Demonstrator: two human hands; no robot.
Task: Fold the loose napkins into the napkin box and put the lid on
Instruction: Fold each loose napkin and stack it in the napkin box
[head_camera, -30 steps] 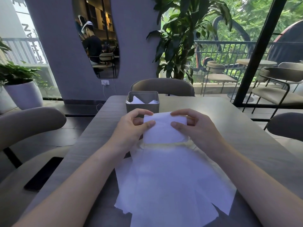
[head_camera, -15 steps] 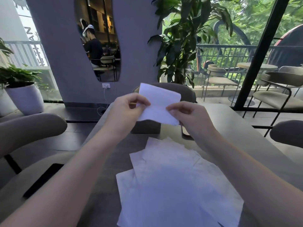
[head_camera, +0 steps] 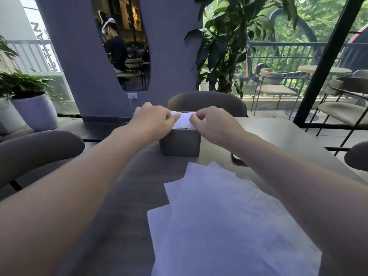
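A grey square napkin box [head_camera: 180,143] stands near the table's far edge with its top uncovered. A white folded napkin [head_camera: 184,120] lies across the box's opening. My left hand [head_camera: 153,122] pinches the napkin's left end and my right hand [head_camera: 213,124] pinches its right end, both resting over the box's rim. A loose pile of several flat white napkins [head_camera: 225,216] is spread on the table in front of me. A dark flat piece, perhaps the lid [head_camera: 237,158], peeks out beside my right forearm, mostly hidden.
The grey table [head_camera: 278,136] runs from me to a padded chair [head_camera: 207,100] beyond the box. Another chair [head_camera: 35,148] stands on the left and one on the right edge. Potted plants and a glass wall lie behind.
Both hands lifted the folded napkin off the pile, carried it forward through the air, and lowered it onto the box's opening. The view has shifted forward with them.
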